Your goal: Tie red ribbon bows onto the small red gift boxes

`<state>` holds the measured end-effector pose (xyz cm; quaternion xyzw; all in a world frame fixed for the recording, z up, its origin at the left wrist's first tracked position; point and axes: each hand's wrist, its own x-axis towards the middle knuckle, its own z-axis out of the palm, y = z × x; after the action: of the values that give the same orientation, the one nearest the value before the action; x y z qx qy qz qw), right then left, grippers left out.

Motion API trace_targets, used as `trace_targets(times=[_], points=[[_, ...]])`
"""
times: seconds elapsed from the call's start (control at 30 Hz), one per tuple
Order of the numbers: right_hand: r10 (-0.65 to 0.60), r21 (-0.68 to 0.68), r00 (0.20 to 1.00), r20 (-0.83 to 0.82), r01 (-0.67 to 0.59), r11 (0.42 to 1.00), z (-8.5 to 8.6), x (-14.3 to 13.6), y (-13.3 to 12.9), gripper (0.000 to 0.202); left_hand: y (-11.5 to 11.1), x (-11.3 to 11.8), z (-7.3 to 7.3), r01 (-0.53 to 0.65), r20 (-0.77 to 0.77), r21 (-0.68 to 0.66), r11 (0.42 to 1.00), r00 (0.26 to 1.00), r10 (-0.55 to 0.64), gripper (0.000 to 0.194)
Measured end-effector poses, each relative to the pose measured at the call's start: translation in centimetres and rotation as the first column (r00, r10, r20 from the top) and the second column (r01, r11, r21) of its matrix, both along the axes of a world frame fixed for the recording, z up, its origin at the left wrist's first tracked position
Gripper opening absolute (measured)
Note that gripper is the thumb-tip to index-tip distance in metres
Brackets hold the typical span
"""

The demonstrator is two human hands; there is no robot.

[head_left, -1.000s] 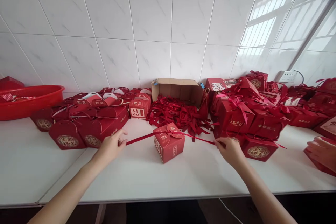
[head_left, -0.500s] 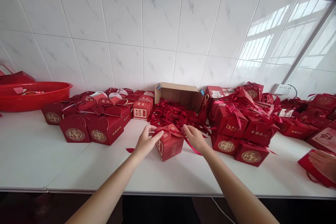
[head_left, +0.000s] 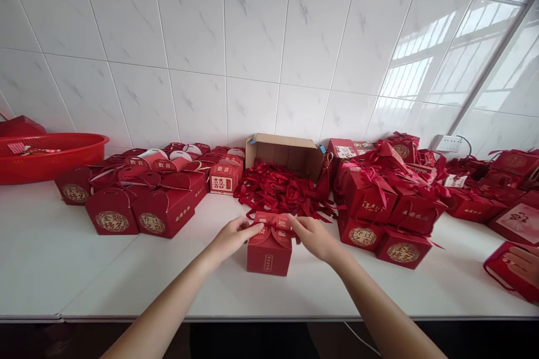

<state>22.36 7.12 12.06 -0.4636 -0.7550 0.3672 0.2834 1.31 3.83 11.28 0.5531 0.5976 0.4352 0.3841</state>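
A small red gift box [head_left: 268, 255] with gold print stands upright on the white table in front of me. Across its folded top runs a red ribbon [head_left: 273, 226]. My left hand [head_left: 236, 238] pinches the ribbon at the box's left upper edge, thumb lying along the top. On the opposite side my right hand [head_left: 311, 236] has its fingers closed on the ribbon by the right upper edge. The ribbon ends are mostly hidden by my fingers. Just behind the box lies a heap of loose red ribbons [head_left: 278, 188], spilling from an open cardboard box [head_left: 290, 151].
Handled red boxes [head_left: 164, 210] stand in rows at left, beside a red plastic basket [head_left: 50, 160]. Ribbon-tied boxes [head_left: 373, 199] are stacked at right. Another person's hand [head_left: 524, 263] holds a red box at the far right. A power socket [head_left: 448, 143] is on the tiled wall.
The gift box has come nearer to me and turned so its narrow-printed side faces me. Both hands moved with it, and the trailing ribbon end at right no longer shows.
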Motion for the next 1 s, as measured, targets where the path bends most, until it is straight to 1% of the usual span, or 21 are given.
trace_targets(times=[0.07,0.1,0.3,0.37,0.47,0.53,0.67,0.77,0.8,0.87,0.93,1.0], points=[[0.044,-0.077,0.998,-0.050,-0.048,0.996,-0.5,0.4,0.8,0.053,-0.3,-0.2,0.2,0.066,0.018,-0.028,0.997,0.998,-0.065,0.041],[0.058,-0.094,0.996,-0.066,-0.064,0.993,-0.8,0.6,1.1,0.052,-0.5,-0.3,0.3,0.074,0.027,-0.021,0.997,0.997,-0.073,0.042],[0.062,-0.114,0.984,-0.167,-0.082,0.990,-1.8,1.8,1.1,0.051,-0.8,-0.5,0.0,0.039,0.032,0.107,0.994,0.999,-0.042,0.045],[0.059,-0.127,0.984,-0.169,-0.081,0.989,-1.9,2.2,1.0,0.050,-0.8,-0.4,-0.2,0.042,0.026,0.132,0.990,0.999,-0.046,0.044],[0.062,-0.222,0.990,-0.125,-0.089,0.971,-1.9,2.9,1.0,0.053,-0.9,-0.2,-0.2,0.063,0.018,0.128,0.990,0.998,-0.066,0.041],[0.053,-0.279,0.989,-0.139,-0.091,0.956,-1.9,3.3,1.0,0.057,-1.0,-0.2,-0.1,0.086,0.011,0.117,0.989,0.996,-0.087,0.040],[0.042,-0.304,0.956,-0.290,-0.134,0.943,-1.3,4.0,1.0,0.053,-1.1,-0.2,0.1,0.104,-0.013,0.115,0.988,0.995,-0.103,0.039],[0.056,-0.332,0.962,-0.267,-0.146,0.932,-0.3,4.6,0.8,0.048,-1.1,-0.3,0.3,0.097,-0.035,0.118,0.988,0.995,-0.093,0.039],[0.075,-0.344,0.961,-0.268,-0.168,0.924,0.1,4.8,0.7,0.046,-1.1,-0.3,0.3,0.091,-0.047,0.124,0.988,0.995,-0.086,0.038],[0.133,-0.348,0.935,-0.330,-0.251,0.903,0.9,5.2,0.6,0.041,-1.1,-0.4,0.5,0.078,-0.083,0.146,0.986,0.994,-0.066,0.037],[0.176,-0.321,0.885,-0.430,-0.332,0.887,1.6,5.4,0.6,0.035,-1.1,-0.4,0.6,0.041,-0.132,0.191,0.981,0.991,-0.015,0.032],[0.191,-0.292,0.849,-0.493,-0.368,0.883,2.2,5.3,0.6,0.030,-1.1,-0.2,0.9,-0.039,-0.180,0.274,0.961,0.979,0.091,0.022]])
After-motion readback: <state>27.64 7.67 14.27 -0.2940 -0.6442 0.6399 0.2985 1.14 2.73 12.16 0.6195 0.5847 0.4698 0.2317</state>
